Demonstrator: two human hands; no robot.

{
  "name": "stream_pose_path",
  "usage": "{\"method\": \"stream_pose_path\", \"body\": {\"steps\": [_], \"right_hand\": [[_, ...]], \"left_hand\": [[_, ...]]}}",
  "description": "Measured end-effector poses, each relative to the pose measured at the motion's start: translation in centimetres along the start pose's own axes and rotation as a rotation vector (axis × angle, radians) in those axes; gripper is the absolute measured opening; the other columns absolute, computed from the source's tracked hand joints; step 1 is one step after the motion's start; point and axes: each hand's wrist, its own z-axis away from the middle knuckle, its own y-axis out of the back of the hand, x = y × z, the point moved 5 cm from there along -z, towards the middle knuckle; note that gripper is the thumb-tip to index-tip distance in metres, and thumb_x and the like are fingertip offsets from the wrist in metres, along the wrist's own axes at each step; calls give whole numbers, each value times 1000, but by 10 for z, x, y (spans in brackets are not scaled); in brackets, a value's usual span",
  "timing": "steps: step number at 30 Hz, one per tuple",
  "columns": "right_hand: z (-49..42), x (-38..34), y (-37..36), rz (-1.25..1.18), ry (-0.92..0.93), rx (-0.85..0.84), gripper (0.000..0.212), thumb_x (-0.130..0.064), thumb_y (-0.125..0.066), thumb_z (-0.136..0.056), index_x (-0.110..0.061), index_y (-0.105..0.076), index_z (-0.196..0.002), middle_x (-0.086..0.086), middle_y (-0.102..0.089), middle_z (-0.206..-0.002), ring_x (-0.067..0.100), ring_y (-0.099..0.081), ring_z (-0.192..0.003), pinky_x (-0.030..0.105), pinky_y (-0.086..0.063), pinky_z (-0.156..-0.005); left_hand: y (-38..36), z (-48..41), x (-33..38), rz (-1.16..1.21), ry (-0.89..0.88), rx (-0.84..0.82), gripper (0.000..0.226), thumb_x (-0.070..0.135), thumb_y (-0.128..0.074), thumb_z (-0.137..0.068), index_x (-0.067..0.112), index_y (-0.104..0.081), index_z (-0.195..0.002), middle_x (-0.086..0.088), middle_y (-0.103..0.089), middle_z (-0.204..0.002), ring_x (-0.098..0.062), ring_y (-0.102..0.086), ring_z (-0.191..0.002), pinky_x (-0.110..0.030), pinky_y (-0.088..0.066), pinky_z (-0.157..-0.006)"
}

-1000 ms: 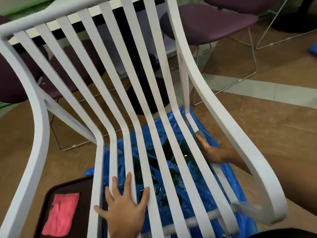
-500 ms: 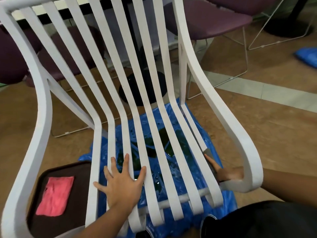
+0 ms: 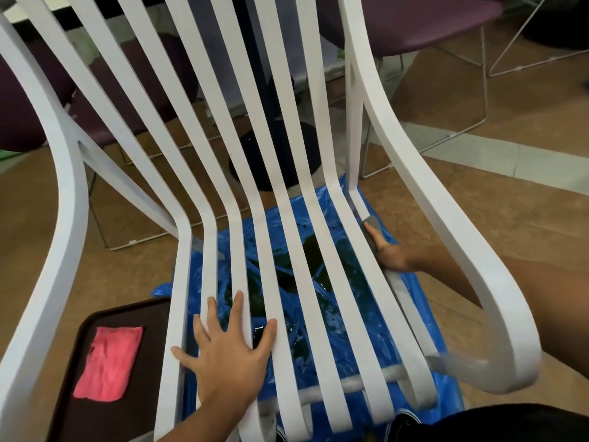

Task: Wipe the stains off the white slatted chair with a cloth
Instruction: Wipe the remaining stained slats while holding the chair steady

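The white slatted chair (image 3: 287, 173) fills the view, its back rising away from me and its seat slats running toward me. My left hand (image 3: 224, 352) lies flat with spread fingers on the left seat slats. My right hand (image 3: 390, 255) reaches under the right armrest and presses a small grey cloth (image 3: 372, 229) against the rightmost seat slat, near where the seat meets the back. Most of that cloth is hidden by the slat and my fingers.
Blue plastic sheeting (image 3: 350, 314) with dark wet patches lies under the seat. A dark tray (image 3: 76, 393) at lower left holds a pink cloth (image 3: 108, 362). Purple chairs (image 3: 414, 23) with wire legs and a black table base (image 3: 274, 161) stand behind on the brown floor.
My right hand with the grey cloth has slid back up the rightmost slat toward the chair back. The left hand stays pressed on the seat slats. The view shifted.
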Motion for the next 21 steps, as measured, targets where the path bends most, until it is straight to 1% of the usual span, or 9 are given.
{"method": "stream_pose_path", "body": {"steps": [1, 3, 6, 8, 11, 13, 15, 18, 21], "right_hand": [[-12, -3, 4, -12, -11, 15, 80, -14, -43, -105, -36, 14, -156, 18, -15, -163, 37, -34, -142, 39, -34, -109], [-36, -6, 11, 10, -15, 40, 86, -10, -47, -102, -37, 14, -156, 20, -11, -163, 38, -30, -144, 40, -32, -111], [-69, -15, 22, 16, -10, 78, 88, -7, -48, -100, -38, 12, -156, 17, -6, -165, 38, -19, -149, 43, -25, -117], [-81, -21, 29, 56, -28, 103, 86, -8, -46, -101, -40, 11, -156, 20, -8, -164, 41, -22, -147, 45, -26, -116], [-93, -29, 35, 70, -45, 132, 85, -11, -46, -102, -44, 12, -155, 27, -16, -160, 45, -32, -141, 45, -34, -109], [-94, -30, 40, 79, -49, 151, 84, -12, -45, -102, -43, 13, -155, 26, -18, -160, 45, -37, -137, 41, -40, -97], [-96, -31, 44, 93, -69, 155, 81, -14, -43, -103, -44, 13, -154, 26, -19, -160, 45, -39, -136, 40, -40, -88], [-98, -31, 48, 85, -82, 161, 82, -16, -44, -103, -47, 13, -154, 27, -21, -159, 46, -38, -136, 45, -41, -86], [-99, -29, 46, 88, -72, 185, 83, -19, -46, -103, -49, 13, -153, 29, -31, -153, 45, -47, -126, 42, -41, -80]], "left_hand": [[-1, -1, 0, -2, 3, 2, 86, 92, -12, -80, 54, 7, -156, 5, 10, -169, -29, 7, -156, -72, 2, -115], [-1, -2, 0, -1, 1, 5, 87, 92, -11, -79, 54, 7, -155, 6, 10, -168, -28, 5, -156, -72, 1, -116], [-1, -7, -1, 18, -3, 16, 87, 93, -12, -78, 56, 6, -155, 7, 9, -168, -27, 4, -156, -72, 2, -116], [0, -8, 0, 29, -1, 18, 87, 93, -13, -78, 57, 6, -155, 8, 9, -168, -26, 3, -156, -71, 2, -116], [1, -7, 0, 31, 9, 23, 87, 93, -12, -76, 57, 5, -154, 8, 9, -169, -25, 2, -156, -71, 1, -116], [3, -6, 1, 33, 9, 25, 87, 93, -13, -76, 58, 5, -154, 9, 9, -169, -25, 1, -156, -71, 1, -116], [3, -7, 1, 40, 10, 25, 86, 93, -13, -76, 59, 6, -153, 9, 10, -169, -25, 2, -156, -71, 1, -116], [2, -8, 1, 34, 11, 27, 86, 93, -13, -76, 58, 7, -153, 9, 11, -169, -25, 4, -156, -71, 2, -116], [0, -9, 1, 33, 8, 28, 85, 93, -15, -77, 58, 7, -153, 9, 10, -168, -26, 4, -156, -71, 2, -116]]}}
